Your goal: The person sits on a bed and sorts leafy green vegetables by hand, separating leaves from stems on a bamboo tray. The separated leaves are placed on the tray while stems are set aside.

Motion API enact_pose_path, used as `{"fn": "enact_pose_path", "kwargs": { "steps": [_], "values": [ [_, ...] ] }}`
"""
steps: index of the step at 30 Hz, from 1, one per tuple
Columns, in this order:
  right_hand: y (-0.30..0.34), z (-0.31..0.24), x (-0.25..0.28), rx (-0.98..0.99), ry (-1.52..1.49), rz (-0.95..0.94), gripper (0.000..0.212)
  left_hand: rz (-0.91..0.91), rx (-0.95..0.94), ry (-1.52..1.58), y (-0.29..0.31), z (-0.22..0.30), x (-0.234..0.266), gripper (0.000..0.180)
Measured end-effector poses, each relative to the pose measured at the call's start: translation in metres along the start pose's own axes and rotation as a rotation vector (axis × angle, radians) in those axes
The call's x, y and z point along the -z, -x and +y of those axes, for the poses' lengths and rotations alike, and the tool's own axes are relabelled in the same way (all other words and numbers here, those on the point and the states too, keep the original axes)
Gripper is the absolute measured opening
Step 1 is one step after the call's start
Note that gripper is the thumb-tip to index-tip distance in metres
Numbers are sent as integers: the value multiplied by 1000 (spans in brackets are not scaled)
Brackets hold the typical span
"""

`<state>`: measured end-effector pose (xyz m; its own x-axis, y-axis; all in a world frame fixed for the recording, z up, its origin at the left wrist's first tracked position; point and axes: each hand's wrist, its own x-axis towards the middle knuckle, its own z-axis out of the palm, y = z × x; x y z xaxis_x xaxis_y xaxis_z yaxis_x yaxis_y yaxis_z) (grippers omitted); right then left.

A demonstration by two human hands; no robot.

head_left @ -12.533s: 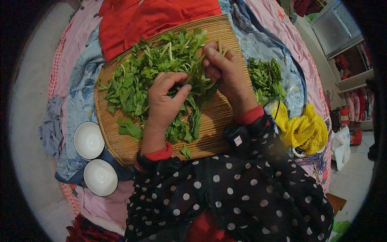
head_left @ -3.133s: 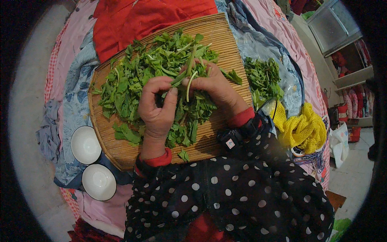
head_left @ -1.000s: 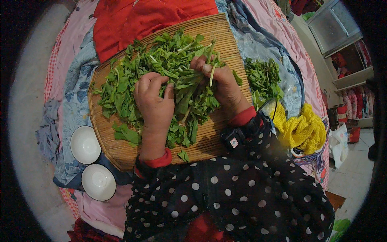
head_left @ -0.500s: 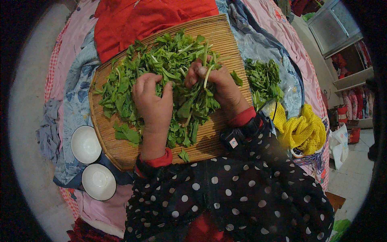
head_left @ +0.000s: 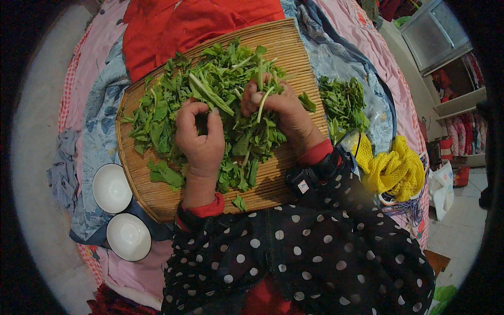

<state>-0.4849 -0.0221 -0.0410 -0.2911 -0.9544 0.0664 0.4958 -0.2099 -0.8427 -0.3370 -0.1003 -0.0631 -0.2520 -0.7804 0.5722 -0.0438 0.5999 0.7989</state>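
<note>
By our read, work on the leafy greens (head_left: 163,107) is under way and well short of finished. They sit in a broad loose heap on the slatted bamboo tray (head_left: 291,58), mostly centre and left. Done as far as we can see: a few pale stems (head_left: 265,102) are gathered and gripped between thumb and bent fingers of the right hand (head_left: 290,113), ends poking out of the grip. Left to do: most of the heap is loose, one leaf (head_left: 239,203) lies alone by the tray's near edge, and a separate bunch (head_left: 344,102) lies just off its right edge; we can't say if that bunch is handled or waiting. Left hand (head_left: 202,140): thumb and index curve with tips apart, a thick green stalk (head_left: 211,94) crossing right at them; we can't tell if it's pinched or just lying behind. Hard to read: the left hand's other fingers are mostly tucked away, both hands cover leaves, heap depth doesn't show from above. Clear plastic (head_left: 328,55) near the bunch is a muddle, and a blur sits over the right sleeve (head_left: 336,194).
</note>
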Motion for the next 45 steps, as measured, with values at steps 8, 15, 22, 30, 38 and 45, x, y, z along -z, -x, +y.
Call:
{"fn": "enact_pose_path", "kwargs": {
  "steps": [8,15,22,30,38,45],
  "values": [
    [3,-9,-11,-2,266,-21,41,-215,-184,-61,-2,4,4,24],
    [0,-3,-9,26,201,-33,44,-277,-301,-56,-5,5,2,27],
    [2,-2,-7,-61,146,22,29,-292,-227,-26,-2,5,1,29],
    [1,0,-6,-50,154,39,25,-309,-140,62,0,5,1,29],
    [0,0,-7,-21,191,30,30,-295,-142,96,-1,2,0,22],
    [-1,-4,-9,-1,237,-5,34,-304,-119,99,-2,2,0,21]
  ]
}}
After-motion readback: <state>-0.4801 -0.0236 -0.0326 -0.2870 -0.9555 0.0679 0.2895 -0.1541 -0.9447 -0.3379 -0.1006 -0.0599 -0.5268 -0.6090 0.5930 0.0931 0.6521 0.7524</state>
